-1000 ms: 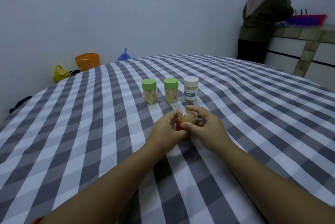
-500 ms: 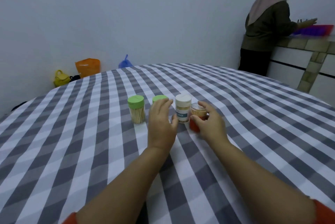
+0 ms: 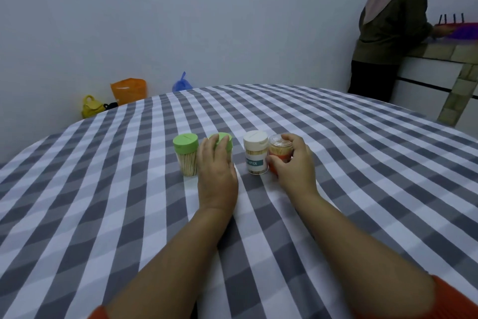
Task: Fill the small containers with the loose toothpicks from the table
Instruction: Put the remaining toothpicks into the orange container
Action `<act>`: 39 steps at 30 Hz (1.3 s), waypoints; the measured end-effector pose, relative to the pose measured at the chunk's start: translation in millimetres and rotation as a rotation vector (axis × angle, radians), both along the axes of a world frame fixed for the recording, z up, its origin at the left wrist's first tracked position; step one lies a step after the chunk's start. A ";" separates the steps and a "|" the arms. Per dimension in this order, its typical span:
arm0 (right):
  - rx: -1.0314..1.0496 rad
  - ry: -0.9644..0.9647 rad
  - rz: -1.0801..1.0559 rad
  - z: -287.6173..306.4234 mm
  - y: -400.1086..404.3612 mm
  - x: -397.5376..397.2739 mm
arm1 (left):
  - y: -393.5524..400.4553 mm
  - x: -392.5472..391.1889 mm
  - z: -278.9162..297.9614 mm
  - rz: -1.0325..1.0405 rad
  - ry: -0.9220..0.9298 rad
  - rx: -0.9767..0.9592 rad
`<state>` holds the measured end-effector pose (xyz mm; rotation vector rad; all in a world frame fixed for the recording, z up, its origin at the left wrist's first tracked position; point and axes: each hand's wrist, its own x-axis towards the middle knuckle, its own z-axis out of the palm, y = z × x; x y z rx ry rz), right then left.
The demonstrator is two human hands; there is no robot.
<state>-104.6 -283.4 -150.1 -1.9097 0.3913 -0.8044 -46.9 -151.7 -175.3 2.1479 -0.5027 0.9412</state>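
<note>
Several small toothpick containers stand in a row on the checked tablecloth. From the left: a clear one with a green lid, a second green-lidded one, a white-lidded one with a label, and an orange one with a clear lid. My left hand lies over the second green-lidded container, fingers on its lid and front, hiding most of it. My right hand grips the orange container from the right, standing on the table against the white-lidded one. No loose toothpicks show.
A person stands at a tiled counter at the back right, facing away. On the floor by the far wall are a yellow bag, an orange bag and a blue bag.
Both hands held the orange container in front of the row a second ago. My right hand has set it to the right of the white-lidded one; my left hand has moved onto the second green-lidded container.
</note>
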 end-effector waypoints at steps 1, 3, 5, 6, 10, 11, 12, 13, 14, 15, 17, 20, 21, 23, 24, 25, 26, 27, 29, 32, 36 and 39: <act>0.002 0.008 0.004 0.3 0.7 2.3 | 1.5 1.1 0.4 0.013 0.003 -0.011; 0.007 0.031 0.019 1.0 2.2 6.6 | 3.2 3.5 1.3 0.039 -0.002 -0.022; 0.003 0.045 0.032 0.5 3.5 10.6 | 3.3 2.9 2.6 0.043 -0.005 -0.020; -0.003 0.048 0.037 -0.5 4.0 11.8 | 2.6 1.7 2.3 0.039 0.003 -0.005; -0.036 0.053 0.053 -4.5 1.8 12.7 | -0.3 2.4 -3.0 0.028 -0.058 0.115; -0.050 0.054 0.056 -5.9 0.6 12.4 | -2.2 2.9 -3.0 0.029 -0.086 0.135; -0.063 0.050 0.058 -7.3 -0.4 12.1 | -5.0 4.0 -2.8 0.031 -0.109 0.156; -0.072 0.043 0.061 -8.9 -1.1 12.0 | -7.8 4.4 -1.8 0.035 -0.127 0.187; -0.078 0.032 0.064 -10.2 -1.3 12.3 | -10.2 5.0 -0.8 0.044 -0.145 0.225; -0.083 0.022 0.067 -11.7 -1.1 12.6 | -12.7 5.9 0.0 0.053 -0.172 0.265; -0.087 0.008 0.069 -13.5 0.4 13.0 | -15.5 7.9 1.4 0.075 -0.226 0.328; -0.074 0.009 0.097 -13.6 4.1 14.7 | -13.9 12.6 4.1 0.105 -0.271 0.344; -0.065 0.013 0.110 -13.4 6.1 15.5 | -12.4 14.1 5.3 0.113 -0.272 0.336; -0.039 0.018 0.119 -13.4 9.9 17.8 | -8.4 16.5 6.2 0.124 -0.268 0.326; -0.024 0.020 0.113 -13.5 11.2 19.1 | -6.8 17.4 6.5 0.124 -0.265 0.331; -0.013 0.022 0.104 -13.7 12.1 20.2 | -5.6 17.9 6.8 0.121 -0.259 0.342; -0.001 0.027 0.095 -13.3 12.4 20.9 | -5.2 18.5 7.2 0.117 -0.251 0.353; 0.014 0.032 0.089 -12.2 12.3 21.4 | -5.1 18.9 7.6 0.113 -0.246 0.362; 0.041 0.054 0.083 -10.0 11.4 22.7 | -4.8 18.6 8.1 0.099 -0.240 0.364; 0.032 0.104 0.071 -10.1 11.2 24.5 | 2.7 14.1 6.7 0.091 -0.188 0.307; 0.004 0.175 0.035 -14.5 14.5 23.8 | 23.1 6.4 0.3 0.186 -0.019 0.076; -0.028 0.208 0.002 -13.2 18.0 23.2 | 31.4 -0.4 0.2 0.215 0.177 -0.111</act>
